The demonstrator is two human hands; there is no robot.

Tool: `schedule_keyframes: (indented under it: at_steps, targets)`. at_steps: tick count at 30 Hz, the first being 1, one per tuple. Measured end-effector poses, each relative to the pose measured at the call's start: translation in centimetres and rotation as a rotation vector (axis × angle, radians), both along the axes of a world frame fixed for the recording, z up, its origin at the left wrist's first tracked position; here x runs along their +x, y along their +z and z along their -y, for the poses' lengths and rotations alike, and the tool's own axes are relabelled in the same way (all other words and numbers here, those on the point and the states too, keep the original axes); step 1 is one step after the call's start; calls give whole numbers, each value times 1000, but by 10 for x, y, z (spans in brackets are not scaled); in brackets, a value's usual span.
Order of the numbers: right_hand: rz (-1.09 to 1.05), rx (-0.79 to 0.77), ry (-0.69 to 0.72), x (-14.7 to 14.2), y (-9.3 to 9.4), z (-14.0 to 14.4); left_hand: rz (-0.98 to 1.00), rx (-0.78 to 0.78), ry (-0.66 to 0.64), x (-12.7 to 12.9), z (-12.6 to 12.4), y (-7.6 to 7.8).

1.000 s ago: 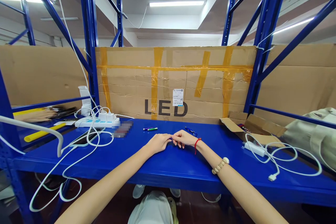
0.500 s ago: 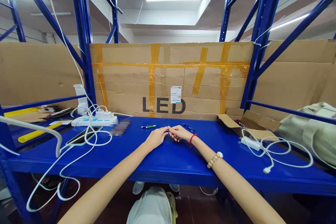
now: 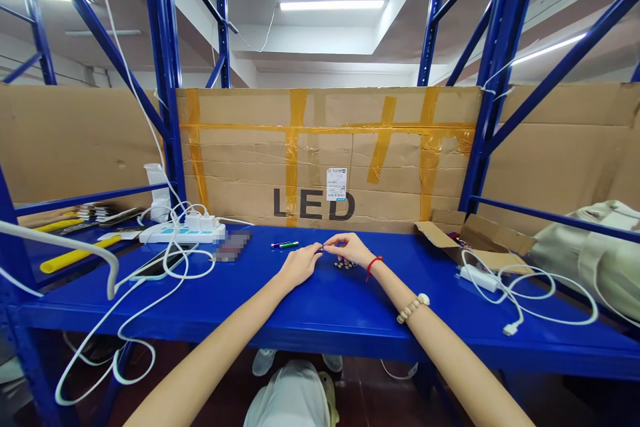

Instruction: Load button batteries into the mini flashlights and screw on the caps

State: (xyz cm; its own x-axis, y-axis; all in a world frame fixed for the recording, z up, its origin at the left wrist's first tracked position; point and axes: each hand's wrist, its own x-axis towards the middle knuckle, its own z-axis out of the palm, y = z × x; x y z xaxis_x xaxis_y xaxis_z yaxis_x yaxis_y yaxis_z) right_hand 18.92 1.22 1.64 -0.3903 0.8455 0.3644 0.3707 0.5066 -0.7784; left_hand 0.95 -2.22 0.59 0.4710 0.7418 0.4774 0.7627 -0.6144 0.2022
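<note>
- Left hand (image 3: 300,265) low over the blue shelf top (image 3: 320,310), fingers curled together, fingertips pinched on the end of a small dark object (image 3: 321,250); too small to name.
- Right hand (image 3: 351,248) opposite, fingertips touching the same small dark object from the other side, remaining fingers loosely bent; red string and bead bracelet on that wrist and forearm.
- Small dark object held between both hands, just above the shelf top near its middle.
- Cluster of small dark pieces (image 3: 345,265) lying on the shelf directly under the right hand.
- Purple-and-green pen (image 3: 285,244) lying just beyond the left hand, apart from it.
- Power strip (image 3: 183,233) with plugged chargers and white cables at far left, phone (image 3: 159,262) beside it.
- Open cardboard box (image 3: 475,240) and white charger cable (image 3: 525,287) at right, well apart from the hands.
- Taped cardboard panel (image 3: 325,153) marked LED standing behind.
</note>
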Motion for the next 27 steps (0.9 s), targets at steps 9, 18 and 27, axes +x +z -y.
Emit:
schedule_keyframes:
  at_steps: [9, 18, 27]
  targets:
    - [36, 40, 29, 3, 0, -1, -24, 8, -1, 0, -3, -2]
    - [69, 76, 15, 8, -3, -5, -53, 30, -58, -1, 0, -2]
    - [88, 79, 14, 9, -1, -3, -59, 56, -102, -3, -4, -5]
